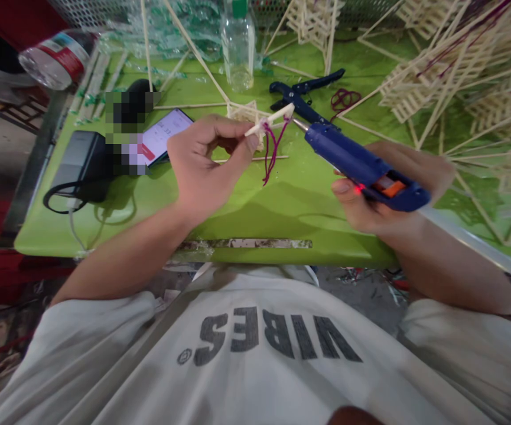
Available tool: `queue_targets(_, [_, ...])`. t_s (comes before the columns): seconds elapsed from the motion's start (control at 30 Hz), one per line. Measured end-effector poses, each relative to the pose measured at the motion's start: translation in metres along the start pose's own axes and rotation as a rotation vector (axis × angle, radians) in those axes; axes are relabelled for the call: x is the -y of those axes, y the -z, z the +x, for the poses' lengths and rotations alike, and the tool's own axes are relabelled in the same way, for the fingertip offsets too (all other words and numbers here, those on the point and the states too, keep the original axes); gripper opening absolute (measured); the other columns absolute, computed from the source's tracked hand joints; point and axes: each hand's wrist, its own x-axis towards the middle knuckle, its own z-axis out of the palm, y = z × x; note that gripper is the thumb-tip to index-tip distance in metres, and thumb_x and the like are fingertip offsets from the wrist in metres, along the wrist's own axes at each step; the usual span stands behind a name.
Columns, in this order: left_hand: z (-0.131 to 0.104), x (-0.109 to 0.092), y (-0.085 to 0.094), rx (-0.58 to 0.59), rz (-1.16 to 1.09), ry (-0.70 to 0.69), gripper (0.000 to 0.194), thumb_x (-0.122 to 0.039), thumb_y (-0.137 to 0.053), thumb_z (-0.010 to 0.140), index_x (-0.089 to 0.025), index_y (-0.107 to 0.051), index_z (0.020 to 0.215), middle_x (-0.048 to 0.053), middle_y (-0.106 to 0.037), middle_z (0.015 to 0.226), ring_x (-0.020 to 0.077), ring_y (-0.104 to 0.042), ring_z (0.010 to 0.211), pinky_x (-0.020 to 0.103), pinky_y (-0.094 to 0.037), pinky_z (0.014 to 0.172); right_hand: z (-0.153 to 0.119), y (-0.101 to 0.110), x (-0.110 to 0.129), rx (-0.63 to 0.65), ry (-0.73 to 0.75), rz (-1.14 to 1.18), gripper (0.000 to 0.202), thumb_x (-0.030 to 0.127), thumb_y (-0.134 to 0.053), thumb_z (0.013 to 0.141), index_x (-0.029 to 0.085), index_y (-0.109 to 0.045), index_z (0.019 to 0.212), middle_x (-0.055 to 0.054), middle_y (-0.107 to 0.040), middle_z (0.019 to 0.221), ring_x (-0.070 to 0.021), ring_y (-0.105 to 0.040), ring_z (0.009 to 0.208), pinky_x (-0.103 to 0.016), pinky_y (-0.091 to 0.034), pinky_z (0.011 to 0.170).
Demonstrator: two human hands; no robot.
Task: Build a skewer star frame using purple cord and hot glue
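Note:
Between the thumb and fingers of my left hand (215, 156) is a short pale wooden stick (277, 117), with purple string (272, 150) hanging from it. My right hand (383, 183) is wrapped round a blue glue gun (357, 159), which shows a red light. The gun's metal nozzle is close to the stick's right end; whether they touch I cannot tell. Behind the stick, a small stick frame (240, 111) lies on the green table (255, 203), partly hidden by my left hand.
Dark blue pliers (303, 94) and a clear bottle (238, 50) are beyond my hands. At the left are a phone (166, 133), a power bank (82, 162) with a cable and a lying bottle (55, 59). Several stick structures (441, 77) crowd the right.

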Motion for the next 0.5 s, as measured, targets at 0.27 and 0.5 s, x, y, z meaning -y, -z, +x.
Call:
queue_targets(0.27, [0.0001,0.0110,0.0004,-0.023,0.015,0.014,0.024,-0.048,-0.100,0.092,-0.030,-0.086,0.096,-0.001,-0.079,0.080,0.0118,-0.063,0.068,0.033,-0.046,0.059,0.0018,0.0013,0.0015,-0.101,-0.075,0.034,0.025,0.052,-0.078,0.091,0.029,-0.071,0.084,-0.001,-0.066,0.071,-0.0215,-0.064,0.060,-0.039,-0.038,0.056])
queue_targets(0.5, [0.0006,0.0016,0.0024,0.039,-0.017,0.070,0.027,-0.050,-0.099,0.093,-0.027,-0.085,0.096,-0.002,-0.081,0.083,0.0108,-0.067,0.072,0.030,-0.050,0.062,0.0002,-0.0063,-0.0052,-0.059,0.068,0.051,0.033,0.058,-0.083,0.088,0.026,-0.076,0.094,-0.005,-0.084,0.086,-0.0215,-0.075,0.064,-0.035,-0.049,0.054])
